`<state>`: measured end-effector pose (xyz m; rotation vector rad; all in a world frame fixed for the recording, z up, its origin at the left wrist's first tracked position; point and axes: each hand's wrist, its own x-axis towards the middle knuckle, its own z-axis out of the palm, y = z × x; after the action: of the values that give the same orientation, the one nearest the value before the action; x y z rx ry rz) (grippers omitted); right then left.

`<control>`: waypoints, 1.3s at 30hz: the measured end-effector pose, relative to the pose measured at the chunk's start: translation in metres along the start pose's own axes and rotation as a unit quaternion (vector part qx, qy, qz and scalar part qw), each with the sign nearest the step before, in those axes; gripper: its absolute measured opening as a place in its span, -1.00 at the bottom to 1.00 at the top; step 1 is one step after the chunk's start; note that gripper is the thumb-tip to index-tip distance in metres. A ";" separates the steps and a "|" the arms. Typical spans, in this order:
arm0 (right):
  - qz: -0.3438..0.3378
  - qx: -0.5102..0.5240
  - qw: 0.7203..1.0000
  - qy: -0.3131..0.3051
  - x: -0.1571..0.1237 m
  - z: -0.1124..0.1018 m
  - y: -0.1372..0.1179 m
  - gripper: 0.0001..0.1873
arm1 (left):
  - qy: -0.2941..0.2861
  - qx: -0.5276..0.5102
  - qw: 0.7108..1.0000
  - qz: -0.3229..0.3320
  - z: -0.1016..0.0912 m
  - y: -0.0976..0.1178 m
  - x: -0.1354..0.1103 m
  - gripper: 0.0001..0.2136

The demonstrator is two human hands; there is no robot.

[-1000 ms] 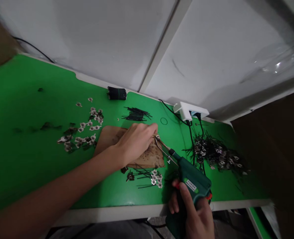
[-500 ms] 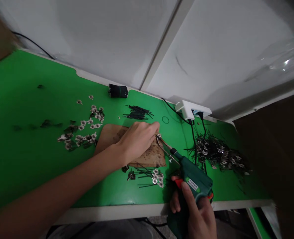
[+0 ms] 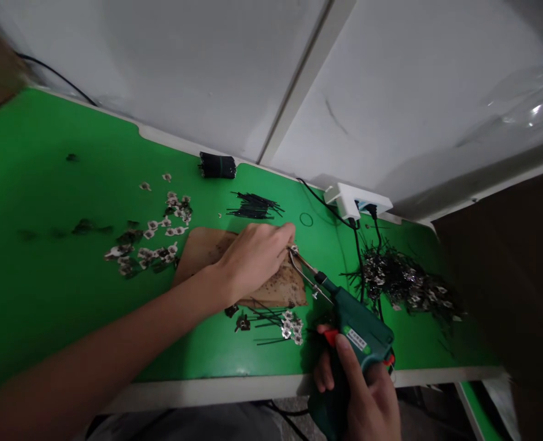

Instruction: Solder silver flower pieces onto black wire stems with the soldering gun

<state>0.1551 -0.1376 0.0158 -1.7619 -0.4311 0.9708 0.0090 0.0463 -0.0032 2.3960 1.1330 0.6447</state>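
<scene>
My right hand (image 3: 358, 386) is wrapped round a green soldering gun (image 3: 361, 321), its fingers near the red trigger (image 3: 330, 337). The gun's metal tip points up and left, meeting a small metal piece (image 3: 293, 250) at the far right corner of a scorched brown board (image 3: 280, 288). Over that board lies my left hand (image 3: 262, 251), fingers pinched together right beside the tip; what they hold is hidden behind the fingers. Close to the board's near edge are short black wires (image 3: 266, 317) and several small silver metal parts (image 3: 292, 326).
Loose metal parts (image 3: 154, 254) are scattered left of the board. Behind it lie cut black wires (image 3: 255, 206), a banded wire bundle (image 3: 217, 166) and a green rubber band (image 3: 306, 219). A white power strip (image 3: 358, 201) with cords and a heap of wired parts (image 3: 404, 278) occupy the right.
</scene>
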 end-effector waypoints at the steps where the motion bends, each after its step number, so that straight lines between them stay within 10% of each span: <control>1: 0.000 0.003 1.000 0.001 0.000 0.000 0.000 -0.55 | 0.000 0.000 1.000 0.001 0.000 0.000 0.000 -0.95; 39: -0.047 0.126 0.990 0.037 -0.005 -0.001 0.013 -0.71 | -0.015 0.022 1.000 -0.004 -0.001 0.001 0.000 -0.88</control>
<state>0.1510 -0.1472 0.0064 -1.5300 -0.3247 0.8517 0.0092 0.0454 -0.0017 2.4290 1.1556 0.5836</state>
